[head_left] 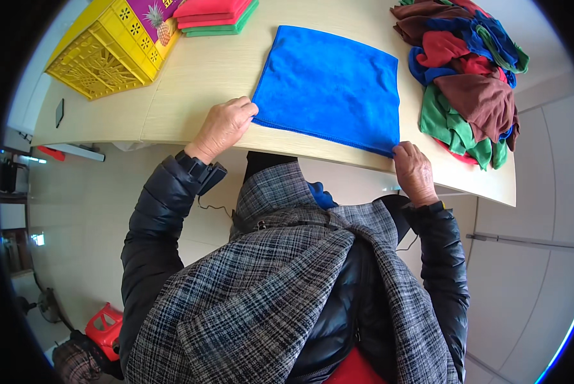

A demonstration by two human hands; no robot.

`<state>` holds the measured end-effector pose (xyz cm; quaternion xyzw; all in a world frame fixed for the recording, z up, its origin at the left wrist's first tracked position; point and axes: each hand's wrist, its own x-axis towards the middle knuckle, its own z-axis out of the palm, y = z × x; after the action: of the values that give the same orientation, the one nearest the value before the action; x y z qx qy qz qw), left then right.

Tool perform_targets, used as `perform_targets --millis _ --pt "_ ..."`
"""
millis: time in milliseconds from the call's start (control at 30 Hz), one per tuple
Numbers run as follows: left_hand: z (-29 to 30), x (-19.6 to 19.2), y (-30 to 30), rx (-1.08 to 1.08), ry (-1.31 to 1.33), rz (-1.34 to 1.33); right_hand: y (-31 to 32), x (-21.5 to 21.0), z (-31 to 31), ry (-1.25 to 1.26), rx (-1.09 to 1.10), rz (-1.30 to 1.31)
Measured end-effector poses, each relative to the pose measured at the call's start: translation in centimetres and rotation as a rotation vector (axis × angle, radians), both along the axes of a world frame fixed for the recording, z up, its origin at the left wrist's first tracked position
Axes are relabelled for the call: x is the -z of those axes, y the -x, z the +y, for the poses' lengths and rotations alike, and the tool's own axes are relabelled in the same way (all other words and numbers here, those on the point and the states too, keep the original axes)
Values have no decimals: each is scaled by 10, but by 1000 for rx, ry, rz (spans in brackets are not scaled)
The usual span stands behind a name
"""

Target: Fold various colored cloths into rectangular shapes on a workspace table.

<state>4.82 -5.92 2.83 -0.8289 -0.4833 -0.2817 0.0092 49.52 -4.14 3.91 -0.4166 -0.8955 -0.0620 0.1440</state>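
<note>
A blue cloth [328,83] lies spread out flat on the pale wooden table [197,77], its stitched near edge close to the table's front. My left hand [225,127] pinches the near left corner between closed fingers. At the near right corner, my right hand [414,169] grips the cloth in the same way, right by the table edge. Small ripples run across the cloth's surface, which is otherwise smooth.
A heap of crumpled red, green, blue and brown cloths [469,83] sits at the right. Folded red and green cloths [215,15] are stacked at the far left beside a yellow plastic crate [111,54]. A small dark flat object [59,112] lies near the left edge.
</note>
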Motion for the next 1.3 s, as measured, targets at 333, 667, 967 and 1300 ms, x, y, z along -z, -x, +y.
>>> perform_targets --millis 333,667,967,1300 --pt "10 -15 -3 -29 -13 51 2 -10 14 32 45 -62" --pt "1 6 1 -35 -106 119 -2 3 -3 -19 70 -30" --pt "-7 -9 -7 -16 32 109 2 -3 -7 48 64 -64" --pt "5 -4 -10 36 -21 410 15 -4 1 -15 123 -465"
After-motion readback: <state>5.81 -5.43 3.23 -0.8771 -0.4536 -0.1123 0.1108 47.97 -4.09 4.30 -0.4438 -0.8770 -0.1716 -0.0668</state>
